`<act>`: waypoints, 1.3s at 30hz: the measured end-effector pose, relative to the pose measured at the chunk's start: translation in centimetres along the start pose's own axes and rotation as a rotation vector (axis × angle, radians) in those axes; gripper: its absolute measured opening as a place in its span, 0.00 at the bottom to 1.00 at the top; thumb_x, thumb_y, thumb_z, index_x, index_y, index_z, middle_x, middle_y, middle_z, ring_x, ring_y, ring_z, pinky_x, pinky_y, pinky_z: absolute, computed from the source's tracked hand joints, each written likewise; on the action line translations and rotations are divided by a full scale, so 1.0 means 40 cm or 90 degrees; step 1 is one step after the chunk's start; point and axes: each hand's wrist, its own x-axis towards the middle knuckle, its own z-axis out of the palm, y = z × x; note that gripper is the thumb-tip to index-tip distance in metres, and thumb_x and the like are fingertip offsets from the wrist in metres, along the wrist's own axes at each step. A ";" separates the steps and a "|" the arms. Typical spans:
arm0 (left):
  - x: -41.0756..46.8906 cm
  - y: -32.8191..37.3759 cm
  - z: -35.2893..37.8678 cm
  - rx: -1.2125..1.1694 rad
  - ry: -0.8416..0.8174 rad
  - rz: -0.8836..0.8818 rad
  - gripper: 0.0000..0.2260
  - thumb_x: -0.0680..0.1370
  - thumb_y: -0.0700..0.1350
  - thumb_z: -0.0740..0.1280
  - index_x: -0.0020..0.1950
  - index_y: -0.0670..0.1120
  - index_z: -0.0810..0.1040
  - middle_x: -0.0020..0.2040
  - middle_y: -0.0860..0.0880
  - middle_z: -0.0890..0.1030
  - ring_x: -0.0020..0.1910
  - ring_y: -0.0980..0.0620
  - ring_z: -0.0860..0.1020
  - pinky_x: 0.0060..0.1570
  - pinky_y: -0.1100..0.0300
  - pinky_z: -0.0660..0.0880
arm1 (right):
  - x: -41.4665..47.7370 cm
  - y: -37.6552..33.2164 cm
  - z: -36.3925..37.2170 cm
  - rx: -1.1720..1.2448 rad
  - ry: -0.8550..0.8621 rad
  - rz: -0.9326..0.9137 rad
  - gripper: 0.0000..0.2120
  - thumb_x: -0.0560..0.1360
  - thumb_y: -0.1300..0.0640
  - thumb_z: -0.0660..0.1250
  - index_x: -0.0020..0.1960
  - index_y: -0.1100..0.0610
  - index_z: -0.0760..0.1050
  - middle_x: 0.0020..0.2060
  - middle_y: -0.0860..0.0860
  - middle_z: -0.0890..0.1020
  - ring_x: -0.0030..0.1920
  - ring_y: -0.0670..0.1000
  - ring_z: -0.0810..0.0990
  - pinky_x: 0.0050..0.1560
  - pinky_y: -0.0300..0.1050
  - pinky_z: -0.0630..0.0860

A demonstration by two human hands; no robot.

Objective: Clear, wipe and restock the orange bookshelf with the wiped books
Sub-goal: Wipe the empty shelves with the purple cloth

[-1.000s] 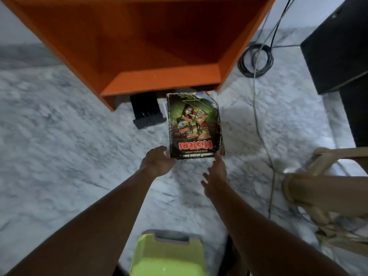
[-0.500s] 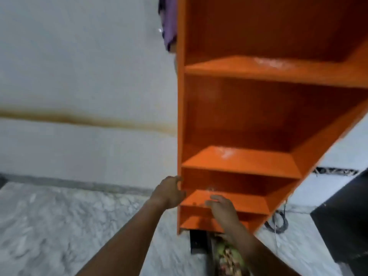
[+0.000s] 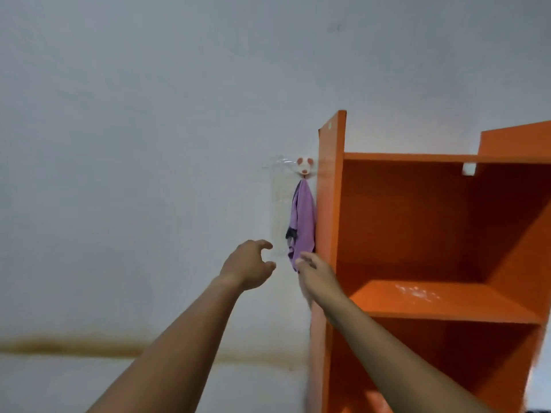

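Tall orange wooden bookshelf (image 3: 331,204) stands at right against the pale grey wall (image 3: 149,144), with whitish smudges on its middle shelf board (image 3: 417,293). Purple cloth rag (image 3: 304,219) hangs from a small pink-and-white wall hook (image 3: 304,166), just beside the bookshelf's left side panel. Both arms raised. Left hand (image 3: 247,269) near the rag's lower end, not touching; grip apart, fingers loosely curled, holding nothing. Right hand (image 3: 319,278) at the rag's bottom tip, in contact with it; cannot tell if its grip is pinched on the rag. Brown stain band (image 3: 74,344) runs low across the wall.
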 end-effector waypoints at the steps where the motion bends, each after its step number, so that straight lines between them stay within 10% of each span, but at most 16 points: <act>1: 0.020 0.004 -0.008 -0.007 0.006 0.012 0.23 0.79 0.49 0.69 0.74 0.50 0.72 0.74 0.48 0.73 0.70 0.47 0.73 0.68 0.53 0.70 | 0.018 -0.022 0.002 0.006 0.004 0.000 0.19 0.84 0.51 0.60 0.75 0.51 0.70 0.73 0.50 0.72 0.71 0.53 0.71 0.65 0.47 0.69; 10: 0.103 -0.038 -0.009 -0.046 0.022 0.005 0.21 0.78 0.46 0.70 0.72 0.49 0.75 0.73 0.49 0.74 0.71 0.48 0.72 0.70 0.53 0.69 | 0.184 -0.076 0.063 0.012 0.026 0.054 0.08 0.78 0.50 0.56 0.49 0.46 0.74 0.38 0.45 0.73 0.37 0.50 0.70 0.36 0.44 0.66; 19: 0.331 0.004 0.061 -0.077 0.059 -0.060 0.19 0.81 0.41 0.64 0.72 0.47 0.75 0.70 0.43 0.76 0.69 0.45 0.75 0.62 0.59 0.68 | 0.343 -0.112 0.028 0.132 0.122 0.051 0.20 0.81 0.56 0.52 0.70 0.49 0.73 0.64 0.53 0.79 0.60 0.60 0.80 0.57 0.54 0.79; 26: 0.584 0.066 0.168 -0.287 0.066 -0.113 0.23 0.82 0.49 0.66 0.76 0.45 0.70 0.70 0.41 0.76 0.67 0.43 0.77 0.69 0.45 0.72 | 0.434 -0.077 0.036 0.239 0.136 0.051 0.25 0.86 0.49 0.51 0.82 0.54 0.57 0.80 0.56 0.62 0.79 0.58 0.62 0.78 0.56 0.61; 33: 0.678 0.072 0.225 -0.407 0.194 -0.141 0.11 0.79 0.42 0.70 0.60 0.42 0.82 0.54 0.41 0.85 0.47 0.48 0.84 0.45 0.59 0.81 | 0.391 -0.058 0.005 0.336 0.050 0.030 0.23 0.87 0.57 0.51 0.80 0.62 0.57 0.77 0.59 0.66 0.76 0.59 0.65 0.70 0.47 0.63; 39: 0.611 0.082 0.088 -0.573 0.204 0.011 0.12 0.83 0.36 0.62 0.61 0.42 0.82 0.57 0.40 0.85 0.54 0.46 0.83 0.56 0.52 0.81 | 0.444 -0.050 0.065 0.263 0.174 0.030 0.26 0.86 0.49 0.54 0.82 0.53 0.55 0.82 0.53 0.58 0.81 0.56 0.58 0.79 0.54 0.56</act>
